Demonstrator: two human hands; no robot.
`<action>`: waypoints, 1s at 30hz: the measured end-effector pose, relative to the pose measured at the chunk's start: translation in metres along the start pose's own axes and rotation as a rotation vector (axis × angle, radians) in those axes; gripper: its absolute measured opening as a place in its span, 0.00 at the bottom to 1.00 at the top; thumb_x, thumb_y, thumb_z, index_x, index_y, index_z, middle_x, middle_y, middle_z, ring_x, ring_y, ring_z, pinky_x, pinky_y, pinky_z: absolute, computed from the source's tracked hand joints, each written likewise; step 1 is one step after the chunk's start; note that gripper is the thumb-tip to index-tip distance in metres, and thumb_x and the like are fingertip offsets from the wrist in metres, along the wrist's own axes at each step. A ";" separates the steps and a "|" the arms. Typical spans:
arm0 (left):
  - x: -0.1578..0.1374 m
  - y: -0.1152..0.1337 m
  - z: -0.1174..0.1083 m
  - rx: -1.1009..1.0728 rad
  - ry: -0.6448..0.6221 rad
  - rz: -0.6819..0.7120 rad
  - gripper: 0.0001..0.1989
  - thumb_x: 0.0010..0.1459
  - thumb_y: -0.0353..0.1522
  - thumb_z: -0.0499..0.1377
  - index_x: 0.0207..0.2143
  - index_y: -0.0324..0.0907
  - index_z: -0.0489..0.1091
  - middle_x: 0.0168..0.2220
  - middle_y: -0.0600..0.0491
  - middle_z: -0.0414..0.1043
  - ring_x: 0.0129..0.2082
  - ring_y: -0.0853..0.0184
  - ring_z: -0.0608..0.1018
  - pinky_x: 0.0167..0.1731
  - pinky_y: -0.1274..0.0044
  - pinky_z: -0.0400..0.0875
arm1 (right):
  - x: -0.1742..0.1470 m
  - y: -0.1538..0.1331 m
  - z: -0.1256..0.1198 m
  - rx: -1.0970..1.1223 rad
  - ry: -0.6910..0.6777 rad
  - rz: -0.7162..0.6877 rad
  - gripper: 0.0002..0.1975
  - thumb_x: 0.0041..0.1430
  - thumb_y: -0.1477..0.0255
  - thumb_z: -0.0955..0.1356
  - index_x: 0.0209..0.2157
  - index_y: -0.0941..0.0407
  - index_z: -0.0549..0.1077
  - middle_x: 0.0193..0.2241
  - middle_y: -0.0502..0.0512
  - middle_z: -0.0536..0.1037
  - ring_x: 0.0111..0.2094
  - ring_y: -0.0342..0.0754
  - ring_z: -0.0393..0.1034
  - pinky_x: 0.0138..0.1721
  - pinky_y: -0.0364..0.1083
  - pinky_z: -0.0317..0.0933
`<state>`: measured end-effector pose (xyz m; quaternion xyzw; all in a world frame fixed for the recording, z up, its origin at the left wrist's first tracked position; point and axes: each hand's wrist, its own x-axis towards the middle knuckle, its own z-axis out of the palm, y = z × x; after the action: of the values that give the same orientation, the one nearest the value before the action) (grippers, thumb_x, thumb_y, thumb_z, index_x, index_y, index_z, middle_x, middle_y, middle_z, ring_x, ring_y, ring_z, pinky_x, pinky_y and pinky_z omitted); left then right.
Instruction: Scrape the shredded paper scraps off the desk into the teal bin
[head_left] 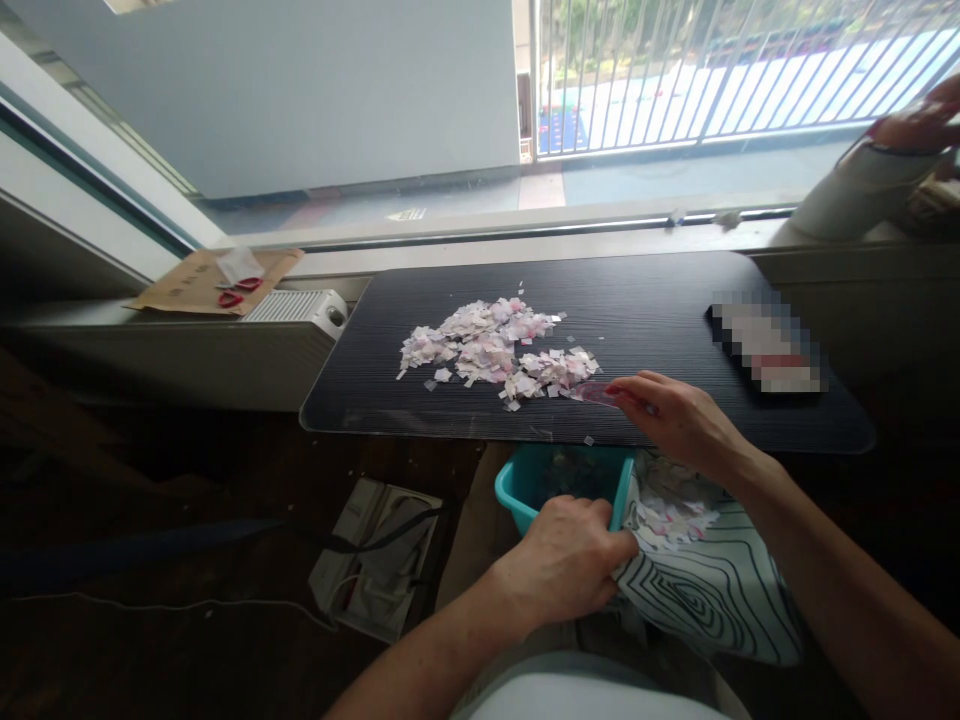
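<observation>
White clothing (pixel 581 697), cut off by the bottom edge, lies below my left hand (pixel 566 560), which clasps the near rim of the turquoise basin (pixel 517 507) at lower centre, its contents too dark to make out. Right of centre, my right hand (pixel 679 418) pinches a clear pinkish strip (pixel 596 393), one end hidden in my grip, its long axis nearly level, the free end pointing left at the paper scraps (pixel 487 350).

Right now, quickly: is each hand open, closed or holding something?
Left hand: closed on the near rim of the teal bin.
Right hand: closed, holding a thin translucent pinkish piece beside the paper scraps.
</observation>
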<state>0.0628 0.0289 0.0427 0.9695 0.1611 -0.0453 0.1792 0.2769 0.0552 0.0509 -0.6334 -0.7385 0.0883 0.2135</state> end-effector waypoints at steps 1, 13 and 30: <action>0.000 0.000 0.000 0.002 0.003 0.004 0.07 0.53 0.36 0.60 0.33 0.45 0.68 0.31 0.53 0.66 0.30 0.63 0.71 0.29 0.74 0.64 | 0.002 0.002 0.000 -0.015 0.004 0.008 0.12 0.62 0.68 0.62 0.43 0.52 0.74 0.37 0.53 0.77 0.31 0.45 0.71 0.31 0.42 0.60; -0.001 0.000 0.002 -0.003 0.008 -0.001 0.07 0.53 0.37 0.60 0.34 0.45 0.68 0.31 0.53 0.66 0.30 0.63 0.70 0.29 0.74 0.63 | 0.011 -0.005 -0.001 -0.028 -0.058 0.017 0.13 0.63 0.67 0.61 0.43 0.51 0.74 0.38 0.51 0.77 0.32 0.45 0.71 0.31 0.42 0.59; -0.002 -0.003 0.002 0.009 0.000 -0.003 0.07 0.53 0.37 0.59 0.34 0.45 0.67 0.31 0.53 0.66 0.30 0.63 0.70 0.27 0.74 0.62 | 0.017 -0.003 -0.006 -0.056 -0.076 0.001 0.14 0.63 0.66 0.60 0.44 0.52 0.74 0.39 0.51 0.77 0.33 0.45 0.71 0.32 0.43 0.59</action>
<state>0.0600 0.0301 0.0398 0.9700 0.1624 -0.0464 0.1748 0.2752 0.0701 0.0606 -0.6356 -0.7481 0.0918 0.1672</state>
